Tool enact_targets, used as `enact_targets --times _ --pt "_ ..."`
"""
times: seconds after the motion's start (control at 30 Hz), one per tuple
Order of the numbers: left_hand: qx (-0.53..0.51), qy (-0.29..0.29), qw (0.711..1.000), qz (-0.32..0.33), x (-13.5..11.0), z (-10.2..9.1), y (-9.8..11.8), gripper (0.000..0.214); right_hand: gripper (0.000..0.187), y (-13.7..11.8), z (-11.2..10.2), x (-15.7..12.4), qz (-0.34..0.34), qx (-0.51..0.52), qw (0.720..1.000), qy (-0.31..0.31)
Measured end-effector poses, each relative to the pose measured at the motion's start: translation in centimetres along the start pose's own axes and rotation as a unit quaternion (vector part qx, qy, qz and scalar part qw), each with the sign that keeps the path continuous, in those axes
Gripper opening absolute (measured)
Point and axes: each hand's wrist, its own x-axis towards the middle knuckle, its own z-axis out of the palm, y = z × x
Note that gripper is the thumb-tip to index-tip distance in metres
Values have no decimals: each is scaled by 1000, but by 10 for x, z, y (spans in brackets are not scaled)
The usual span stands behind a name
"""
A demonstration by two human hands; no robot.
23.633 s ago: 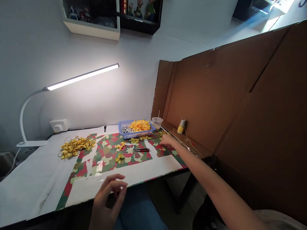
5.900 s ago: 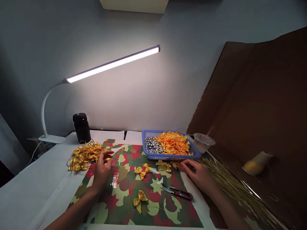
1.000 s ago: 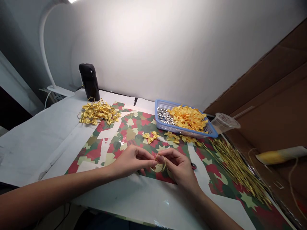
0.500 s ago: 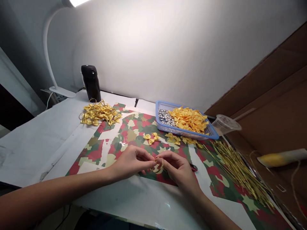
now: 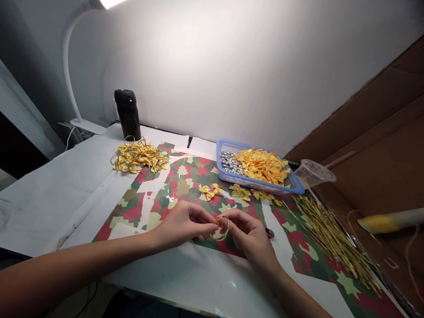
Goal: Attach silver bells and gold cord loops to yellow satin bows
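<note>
My left hand (image 5: pixel 183 225) and my right hand (image 5: pixel 247 234) meet over the camouflage-patterned paper mat (image 5: pixel 132 214), and the fingertips of both pinch a thin gold wire loop (image 5: pixel 219 236). Whatever the loop is fixed to is mostly hidden by my fingers. Beyond my hands lie small yellow ribbon bows (image 5: pixel 209 190). Just right of my right hand, the tip of a dark scissor handle (image 5: pixel 270 232) shows. A tangled heap of gold-looped bows (image 5: pixel 139 155) sits to the far left, and a bundle of gold wire strands (image 5: pixel 331 238) lies to the right.
A blue plastic basket (image 5: pixel 222 159) holds silver beads (image 5: pixel 230 162) and yellow-orange ribbon bows (image 5: pixel 263 165). A clear plastic cup (image 5: pixel 314 172), a black flask (image 5: pixel 128 114), a white desk lamp (image 5: pixel 79 121) and a cardboard wall (image 5: pixel 364 132) with a thread spool (image 5: pixel 391 222) surround the white-covered table (image 5: pixel 49 207).
My fingers have shifted slightly on the gold loop, which now hangs lower and shows more below my fingertips. The view has drifted a little, and my hands stay together.
</note>
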Motion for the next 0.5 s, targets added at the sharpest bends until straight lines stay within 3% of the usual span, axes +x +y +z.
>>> enact_targets --times 0.5 --pt "-20 15 1000 -2 0 1 2 16 18 -1 0 -1 -26 3 1000 1"
